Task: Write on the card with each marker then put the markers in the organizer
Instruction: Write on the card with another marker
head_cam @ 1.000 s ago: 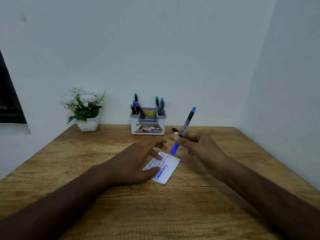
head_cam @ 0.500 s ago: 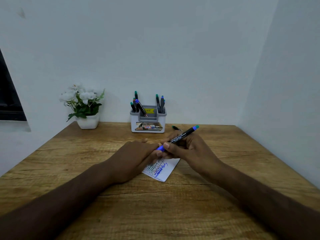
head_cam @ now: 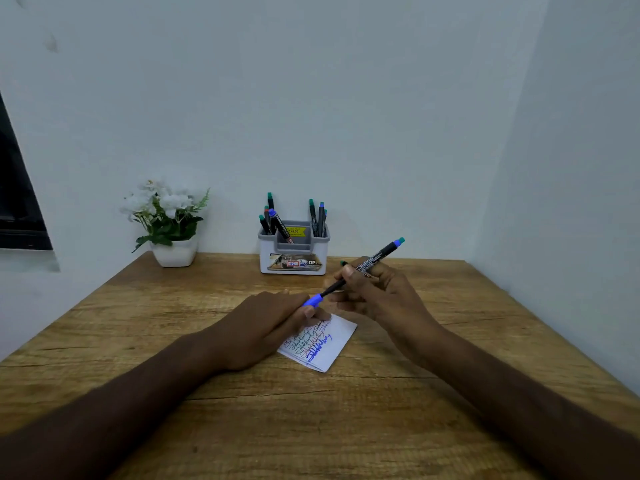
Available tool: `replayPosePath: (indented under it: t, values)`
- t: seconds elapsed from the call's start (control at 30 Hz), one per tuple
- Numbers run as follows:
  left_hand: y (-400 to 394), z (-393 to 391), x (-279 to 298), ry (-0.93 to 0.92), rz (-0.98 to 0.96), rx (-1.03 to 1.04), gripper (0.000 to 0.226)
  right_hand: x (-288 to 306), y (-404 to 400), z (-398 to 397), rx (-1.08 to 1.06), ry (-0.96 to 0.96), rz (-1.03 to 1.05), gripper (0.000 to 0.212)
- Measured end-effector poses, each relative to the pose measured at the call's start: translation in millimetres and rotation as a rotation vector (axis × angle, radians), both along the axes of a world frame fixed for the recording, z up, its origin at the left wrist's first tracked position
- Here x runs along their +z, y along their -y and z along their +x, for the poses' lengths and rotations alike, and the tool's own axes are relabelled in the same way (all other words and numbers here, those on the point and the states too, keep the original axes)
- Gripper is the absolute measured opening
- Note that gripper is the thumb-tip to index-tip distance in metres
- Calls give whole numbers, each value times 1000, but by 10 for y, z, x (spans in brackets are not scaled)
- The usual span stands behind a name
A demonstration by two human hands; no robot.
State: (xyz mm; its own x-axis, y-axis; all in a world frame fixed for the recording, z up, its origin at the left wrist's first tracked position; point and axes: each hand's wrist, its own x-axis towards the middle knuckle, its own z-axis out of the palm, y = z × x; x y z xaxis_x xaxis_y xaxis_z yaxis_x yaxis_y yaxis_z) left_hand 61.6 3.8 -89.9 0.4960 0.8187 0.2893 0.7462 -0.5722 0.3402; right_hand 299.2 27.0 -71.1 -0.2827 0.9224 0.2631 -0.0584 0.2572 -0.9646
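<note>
Above the card [head_cam: 323, 344] mid-tabletop [head_cam: 346, 427], marker [head_cam: 360, 268] long axis diagonal, blue cap near-left, tail far-right, right hand [head_cam: 377, 296] grip grasping barrel, left hand [head_cam: 266, 327] grip pinching cap.

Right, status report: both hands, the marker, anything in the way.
Right hand grips blue marker mid-barrel. Left hand pinches its blue cap, above card. Organizer beyond, path unobstructed.
</note>
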Motion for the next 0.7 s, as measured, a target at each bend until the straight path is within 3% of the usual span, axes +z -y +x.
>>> replayPosePath:
  t: [0.07, 0.23, 0.43, 0.53, 0.7]
  values:
    - [33, -6, 21, 72, -5, -18, 43, -1, -41, 27, -96, 4, 23, 31]
    - [19, -13, 50, 193, 2, -65, 34, -95, -20, 37, -102, -55, -57, 33]
    - [-65, -41, -49, -19, 12, -46, 39, -164, -18, 39, -102, 14, -140, 21]
    - [-48, -42, -27, -22, -22, -40, 24, -105, 12, 82, -72, -40, -145, 10]
    - [-49, -73, -33, -37, -43, -58, 30, -76, 10, 159, -78, 304, 14, 12]
